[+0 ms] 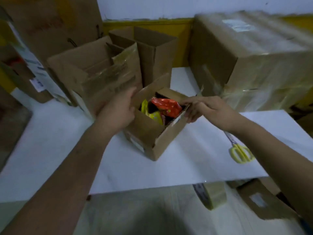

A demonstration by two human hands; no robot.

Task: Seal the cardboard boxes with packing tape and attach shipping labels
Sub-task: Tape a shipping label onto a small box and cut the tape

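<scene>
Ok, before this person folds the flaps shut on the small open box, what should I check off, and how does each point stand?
1. Contents below the rim: not ok; the orange snack packet pokes up in the small brown cardboard box.
2. Left hand has a grip on the left flap: ok.
3. Right hand pinches the right flap: ok.
4. Roll of clear packing tape within reach: ok, below the near edge of the white table.
5. Yellow-handled scissors at hand: ok, on the table under the right forearm.
6. Shipping label ready: cannot tell.
</scene>
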